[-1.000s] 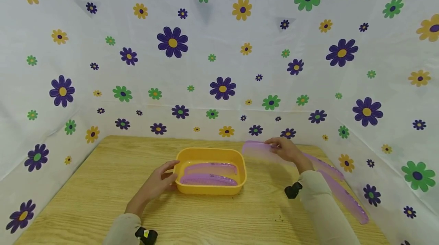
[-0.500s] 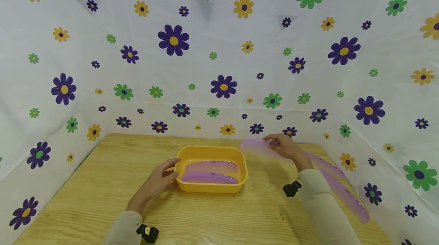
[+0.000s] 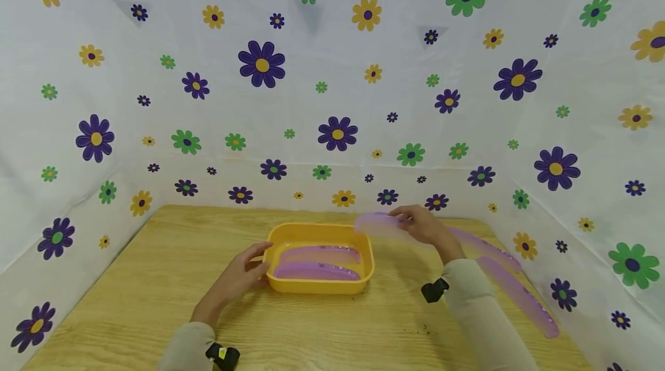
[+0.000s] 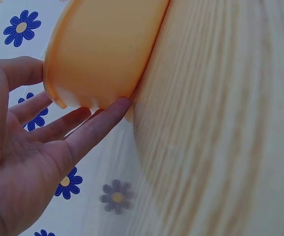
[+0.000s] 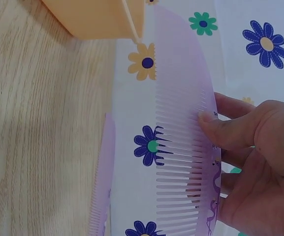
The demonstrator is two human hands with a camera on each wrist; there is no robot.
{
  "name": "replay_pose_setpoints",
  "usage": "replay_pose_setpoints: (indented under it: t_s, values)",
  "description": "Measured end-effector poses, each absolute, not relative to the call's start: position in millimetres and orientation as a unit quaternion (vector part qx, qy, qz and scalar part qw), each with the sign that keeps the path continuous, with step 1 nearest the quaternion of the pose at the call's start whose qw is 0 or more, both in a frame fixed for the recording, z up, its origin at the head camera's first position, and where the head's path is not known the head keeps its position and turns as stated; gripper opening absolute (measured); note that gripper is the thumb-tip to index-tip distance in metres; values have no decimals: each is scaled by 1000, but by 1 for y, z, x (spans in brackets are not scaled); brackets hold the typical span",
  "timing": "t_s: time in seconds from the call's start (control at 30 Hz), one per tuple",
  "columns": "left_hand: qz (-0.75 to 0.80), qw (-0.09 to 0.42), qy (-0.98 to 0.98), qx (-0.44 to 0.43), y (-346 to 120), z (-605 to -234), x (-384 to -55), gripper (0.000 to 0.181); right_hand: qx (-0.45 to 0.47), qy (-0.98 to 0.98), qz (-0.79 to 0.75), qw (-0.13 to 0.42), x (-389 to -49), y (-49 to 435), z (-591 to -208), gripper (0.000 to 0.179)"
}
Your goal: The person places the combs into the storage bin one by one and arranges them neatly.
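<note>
My right hand (image 3: 423,225) pinches a translucent purple comb (image 3: 375,224) by its spine, thumb on one face and fingers behind. In the right wrist view that comb (image 5: 181,64) stands on edge above the table, its teeth facing left. The comb's leading end reaches the back right corner of a yellow plastic basin (image 3: 319,287). Two more purple combs lie in the basin, a rear comb (image 3: 314,254) and a front comb (image 3: 312,271). My left hand (image 3: 236,276) rests its fingertips against the basin's left end; the left wrist view shows the fingers (image 4: 100,125) extended along its wall.
Two other purple combs lie at the table's right side, a farther comb (image 3: 488,248) partly behind my right arm and a nearer comb (image 3: 522,299). Flower-printed white sheeting (image 3: 291,105) closes off the back and sides of the wooden table (image 3: 332,330). Small dark specks (image 3: 423,330) lie in front.
My right hand has moved left with the comb, bringing its end closer to the basin. The left hand and the basin have stayed in place.
</note>
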State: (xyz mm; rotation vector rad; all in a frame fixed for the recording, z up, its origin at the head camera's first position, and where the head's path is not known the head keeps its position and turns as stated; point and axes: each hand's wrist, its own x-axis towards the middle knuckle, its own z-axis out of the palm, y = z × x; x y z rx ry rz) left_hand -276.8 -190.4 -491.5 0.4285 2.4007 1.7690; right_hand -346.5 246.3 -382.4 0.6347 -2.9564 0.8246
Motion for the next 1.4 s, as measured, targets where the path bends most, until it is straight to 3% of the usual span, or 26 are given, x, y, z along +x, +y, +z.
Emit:
replay_pose_setpoints:
  t_s: [0.8,1.4]
  values:
    - [589,67,793,143,-190,-490,-275,52,239,-939,247,-9,-351,217,-382,32]
    - [593,70,790,140,-190,-489,-275,53,224,-939,253,-64,-354,191,-380,32]
